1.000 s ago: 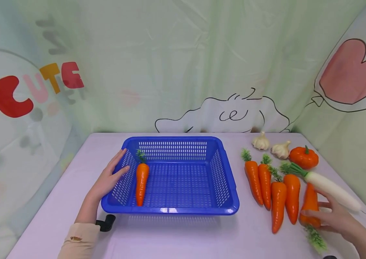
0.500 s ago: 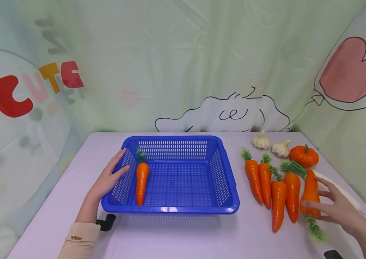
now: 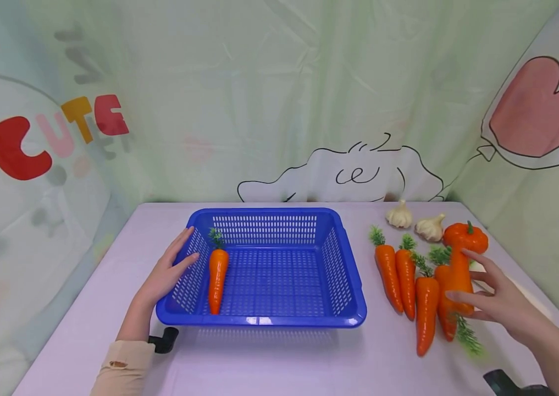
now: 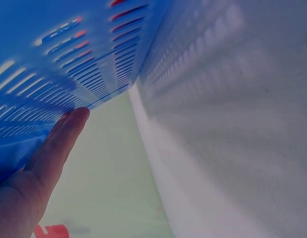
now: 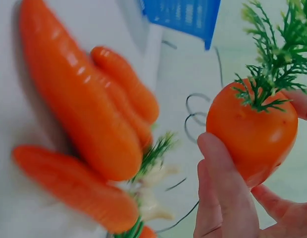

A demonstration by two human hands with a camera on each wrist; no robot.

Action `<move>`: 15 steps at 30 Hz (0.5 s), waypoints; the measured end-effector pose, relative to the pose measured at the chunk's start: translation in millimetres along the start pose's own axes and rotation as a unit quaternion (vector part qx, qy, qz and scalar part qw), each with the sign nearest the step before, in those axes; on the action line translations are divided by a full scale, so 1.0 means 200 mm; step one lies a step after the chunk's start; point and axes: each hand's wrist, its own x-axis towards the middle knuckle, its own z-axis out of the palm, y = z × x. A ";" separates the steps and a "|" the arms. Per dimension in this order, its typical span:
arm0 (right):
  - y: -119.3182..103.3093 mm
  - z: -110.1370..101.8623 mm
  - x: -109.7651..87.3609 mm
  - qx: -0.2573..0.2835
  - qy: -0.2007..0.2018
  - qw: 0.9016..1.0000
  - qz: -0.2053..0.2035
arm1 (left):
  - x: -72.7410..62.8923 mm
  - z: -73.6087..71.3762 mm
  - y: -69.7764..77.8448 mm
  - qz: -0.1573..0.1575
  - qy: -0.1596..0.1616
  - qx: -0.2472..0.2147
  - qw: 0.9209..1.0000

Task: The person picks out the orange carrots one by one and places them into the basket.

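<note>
My left hand (image 3: 165,275) rests at the left side of the blue plastic basket (image 3: 259,322), its fingers straight. In the left wrist view, a finger (image 4: 59,141) lies along the basket's slotted outer wall. Inside the basket, toward its left, lies one carrot (image 3: 217,280) with a green top. My right hand (image 3: 502,300) holds another carrot (image 3: 460,275) between thumb and fingers. This carrot is raised, its tip pointing away and its leafy top toward me. The right wrist view shows the fingertips around its thick end (image 5: 252,131).
Several carrots (image 3: 426,316) lie right of the basket. Behind them are two garlic bulbs (image 3: 399,215) and an orange pumpkin (image 3: 477,237). A white radish (image 3: 531,297) lies partly hidden behind my right hand. A printed curtain (image 3: 279,110) hangs behind the table.
My right hand has lifted the carrot from the table and moved it left and away from me, over the neighbouring carrot in the head view. The left hand and basket have stayed put.
</note>
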 end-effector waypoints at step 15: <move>-0.29 0.14 0.02 0.054 -0.004 0.997 -0.058 | 0.00 0.00 -0.03 0.009 0.000 0.003 1.000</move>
